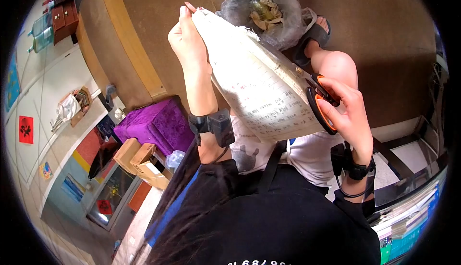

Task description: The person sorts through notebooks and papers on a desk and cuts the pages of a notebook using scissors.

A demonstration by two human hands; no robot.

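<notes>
A large printed sheet of paper (259, 87) is stretched out in front of me, its upper edge ragged. At its upper left corner my left hand (185, 37) pinches the paper between thumb and fingers. My right hand (348, 109) is closed round the orange and black handles of a pair of scissors (319, 102) at the sheet's right end. The blades point up and left along the ragged upper edge, and part of them is hidden by the paper.
Beyond the sheet, a clear plastic bag (264, 13) holding crumpled scraps stands on the brown floor (379, 30). A bare leg and sandal are beside it. A purple covered box (156, 126) and cardboard boxes (144, 162) lie left. Books (410, 222) stand at lower right.
</notes>
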